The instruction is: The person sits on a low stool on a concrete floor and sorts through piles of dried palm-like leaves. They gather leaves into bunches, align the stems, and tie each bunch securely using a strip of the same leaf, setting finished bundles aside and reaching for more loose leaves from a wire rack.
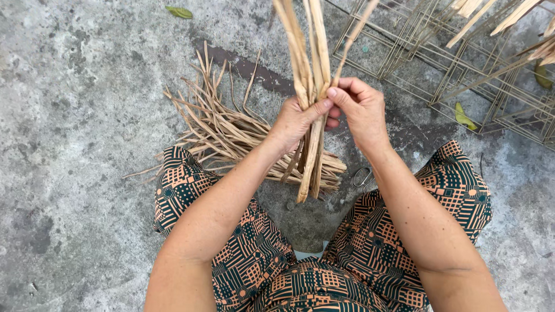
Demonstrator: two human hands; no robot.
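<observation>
Hands gripping a bunch of dried strips

Concrete floor (75,115), grey and mottled, fills the view, with a darker damp streak running from the far middle toward the right. Wire frames (462,63) lie on it at the far right, several stacked or overlapping, with pale strips resting across their far edge. Patterned trousers (254,254) in dark green and orange cover the person's knees, spread left and right at the near edge. A pile (225,133) of dried tan strips lies on the floor left of centre, fanned out toward the far left, its near ends beside the left knee.

The bunch (309,86) of longer strips stands nearly upright in the middle, its top running out of view and its lower ends hanging just above the pile. The left hand (295,121) is wrapped around the bunch from the left, fingers closed on it, thumb laid across the front. The right hand (361,110) meets it from the right, thumb and fingers pinching one or two strips at the bunch's edge; the two thumbs touch.

Scissors (362,176) lie on the floor just right of the bunch's lower ends. Green leaves (180,11) are scattered at the far left and by the frames.
</observation>
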